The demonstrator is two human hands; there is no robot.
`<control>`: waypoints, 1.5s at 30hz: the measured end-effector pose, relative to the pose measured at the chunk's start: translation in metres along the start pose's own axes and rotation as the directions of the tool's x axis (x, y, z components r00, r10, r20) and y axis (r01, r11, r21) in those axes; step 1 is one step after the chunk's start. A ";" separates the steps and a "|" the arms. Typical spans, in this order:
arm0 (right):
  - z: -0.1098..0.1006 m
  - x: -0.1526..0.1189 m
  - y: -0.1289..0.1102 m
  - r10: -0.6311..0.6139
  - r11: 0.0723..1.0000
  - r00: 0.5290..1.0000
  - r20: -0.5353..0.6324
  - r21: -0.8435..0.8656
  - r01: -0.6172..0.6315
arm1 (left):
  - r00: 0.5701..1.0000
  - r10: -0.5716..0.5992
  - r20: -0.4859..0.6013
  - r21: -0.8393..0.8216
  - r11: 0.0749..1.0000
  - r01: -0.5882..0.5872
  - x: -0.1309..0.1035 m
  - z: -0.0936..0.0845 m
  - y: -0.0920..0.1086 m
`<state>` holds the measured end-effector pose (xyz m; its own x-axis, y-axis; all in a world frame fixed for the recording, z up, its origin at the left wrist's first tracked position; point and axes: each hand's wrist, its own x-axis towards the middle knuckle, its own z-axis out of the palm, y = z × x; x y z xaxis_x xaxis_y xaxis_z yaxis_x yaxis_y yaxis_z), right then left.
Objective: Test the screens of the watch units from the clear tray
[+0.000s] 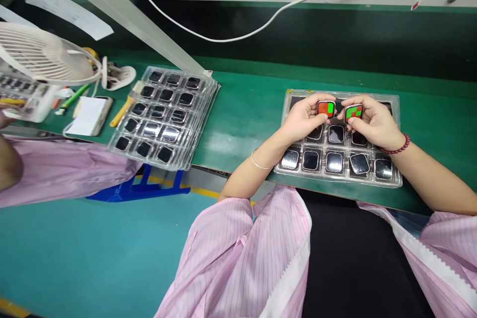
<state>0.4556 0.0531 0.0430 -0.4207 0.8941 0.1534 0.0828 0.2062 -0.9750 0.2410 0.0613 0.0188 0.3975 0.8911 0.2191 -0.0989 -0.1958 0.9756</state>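
A watch with a lit red-and-green screen is gripped between the fingers and thumb of the left hand, and a second lit watch is pinched likewise by the right hand, both held above a clear tray. In its compartments, dark-screened watches are seated, one in the front row being tilted. Farther left, the top of a tray stack is filled with three columns of dark units.

Held watches (glossy-faced, metallic-rimmed)
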 end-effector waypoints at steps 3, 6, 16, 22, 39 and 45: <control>0.000 0.000 0.000 -0.011 1.000 1.000 0.009 -0.008 0.011 | 1.000 0.005 -0.025 0.042 0.999 -0.004 -0.001 0.000 0.000; -0.001 0.000 -0.001 -0.024 0.999 1.000 0.012 -0.029 0.025 | 0.999 -0.011 -0.042 0.049 0.999 0.013 -0.002 0.001 0.001; -0.004 -0.002 -0.003 -0.020 0.998 1.000 0.001 -0.062 0.020 | 0.994 -0.098 -0.045 -0.002 0.995 0.098 -0.003 0.001 0.009; -0.005 -0.002 -0.005 -0.016 0.998 1.000 -0.026 -0.056 0.015 | 0.991 -0.127 -0.042 -0.024 0.992 0.126 -0.004 0.000 0.009; -0.005 -0.002 -0.004 -0.047 0.997 0.999 -0.007 -0.053 0.047 | 0.999 -0.049 0.005 -0.035 0.998 0.049 -0.002 -0.001 0.003; -0.003 -0.001 -0.003 -0.037 0.999 0.999 0.018 -0.027 0.037 | 0.999 -0.043 -0.029 -0.042 0.998 0.042 -0.003 0.000 0.002</control>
<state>0.4589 0.0526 0.0458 -0.4395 0.8788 0.1861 0.0910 0.2497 -0.9640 0.2399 0.0581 0.0204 0.3744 0.9104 0.1762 -0.1207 -0.1405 0.9827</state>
